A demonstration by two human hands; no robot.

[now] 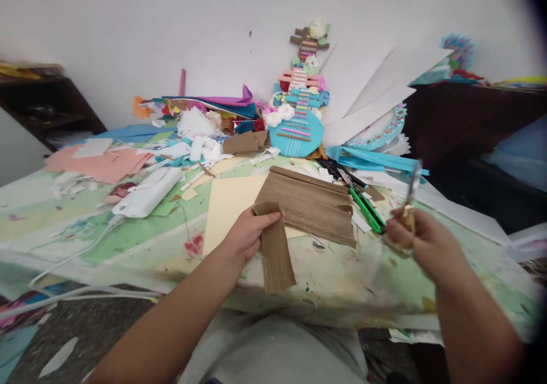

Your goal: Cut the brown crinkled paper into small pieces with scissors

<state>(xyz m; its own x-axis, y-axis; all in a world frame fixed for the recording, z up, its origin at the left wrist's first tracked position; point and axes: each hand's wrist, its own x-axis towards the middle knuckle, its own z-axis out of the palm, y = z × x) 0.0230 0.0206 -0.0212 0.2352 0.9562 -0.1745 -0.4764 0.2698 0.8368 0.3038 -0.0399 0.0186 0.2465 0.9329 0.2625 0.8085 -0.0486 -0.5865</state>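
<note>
A strip of brown crepe paper [277,261] is pinched near its top between the thumb and fingers of my left hand [248,233]; its lower end hangs down toward the table's front edge. My right hand [431,244], slightly blurred, grips gold-handled scissors [413,187] with the blades pointing up, apart from the strip. Between the hands, just beyond the strip, lies a larger piece of brown crepe paper [307,204], partly over a cream sheet [226,213]. A green utility knife [366,208] rests left of my right hand.
Behind stand paper guitars, the front one a blue guitar [297,133], against the wall. Left are a white power strip [149,193] with its cable, pink paper [98,164] and heaped white scraps [199,125]. Blue paper strips [376,159] and white boards [380,99] lie at right.
</note>
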